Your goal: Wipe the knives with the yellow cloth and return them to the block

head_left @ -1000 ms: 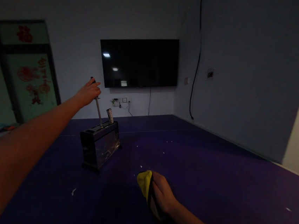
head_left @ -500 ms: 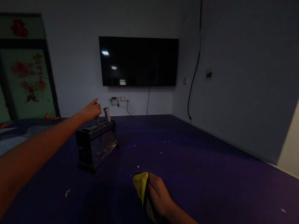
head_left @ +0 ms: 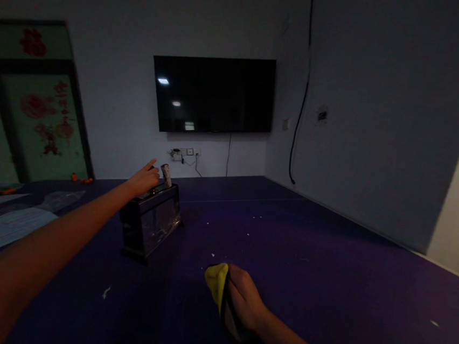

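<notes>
My left hand (head_left: 144,178) reaches out to the top of a dark knife block with a clear front (head_left: 150,221) on the dark purple surface (head_left: 326,268). Its fingers close on a dark tool handle sunk almost fully into the block, with the forefinger pointing up. A second pale handle (head_left: 167,175) sticks up from the block just right of that hand. My right hand (head_left: 243,303) rests low on the surface nearer to me, closed around a yellow cloth (head_left: 216,283) with a dark edge.
A black wall screen (head_left: 212,93) hangs on the far wall above a socket strip (head_left: 184,154). A cable (head_left: 302,92) runs down the right wall. Papers and plastic (head_left: 9,221) lie at the left. Small white scraps dot the surface.
My left hand has come down, pushing the long tool from held high above the block into its slot. The right hand with the cloth has stayed put.
</notes>
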Motion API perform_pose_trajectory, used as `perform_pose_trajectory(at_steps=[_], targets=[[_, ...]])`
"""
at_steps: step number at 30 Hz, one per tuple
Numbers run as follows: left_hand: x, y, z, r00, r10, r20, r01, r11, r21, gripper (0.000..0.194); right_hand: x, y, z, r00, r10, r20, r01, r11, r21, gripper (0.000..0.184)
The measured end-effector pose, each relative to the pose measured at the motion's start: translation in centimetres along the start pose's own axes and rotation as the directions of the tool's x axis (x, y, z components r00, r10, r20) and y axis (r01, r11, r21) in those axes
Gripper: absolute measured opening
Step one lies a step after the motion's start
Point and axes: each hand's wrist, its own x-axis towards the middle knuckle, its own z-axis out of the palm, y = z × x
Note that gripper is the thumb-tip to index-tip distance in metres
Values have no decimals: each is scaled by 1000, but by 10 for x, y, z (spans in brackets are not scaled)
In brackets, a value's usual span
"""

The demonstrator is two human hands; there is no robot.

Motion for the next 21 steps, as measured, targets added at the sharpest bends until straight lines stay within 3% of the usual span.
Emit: perform_pose_trajectory(at_steps=[5,7,8,9,10,12,13,15,16,21], targets=[[-11,4,-1,995,-44,-91,31,989,-148,42,1,-1,2,1000,3,-9,-3,1000,-9,25],[-21,10,-1,966,-184,-184,139,963,-232,46,1,-1,3,1000,9,-11,-9,1000,-11,25],[-27,14,-1,923,-298,-243,226,931,-285,45,1,-1,3,1000,11,-10,-11,1000,-13,25],[-33,19,-1,845,-440,-304,330,876,-351,43,1,-1,3,1000,12,-8,-12,1000,-16,25],[-40,25,0,727,-586,-356,431,795,-427,39,1,-2,4,1000,10,-7,-10,1000,-19,25],[-52,38,5,447,-804,-391,562,593,-576,45,0,-3,5,1000,8,0,-8,1000,-18,26],[-57,46,8,314,-873,-373,594,487,-640,54,0,-3,5,1000,9,3,-9,1000,-16,26],[-65,64,17,96,-951,-294,621,288,-729,72,0,-4,6,1000,12,4,-12,1000,-17,26],[-67,74,23,45,-967,-250,627,222,-747,78,0,-4,6,1000,12,0,-12,1000,-20,26],[-68,114,49,-36,-990,-138,618,86,-781,89,0,-4,8,1000,8,-13,-8,1000,-19,28]])
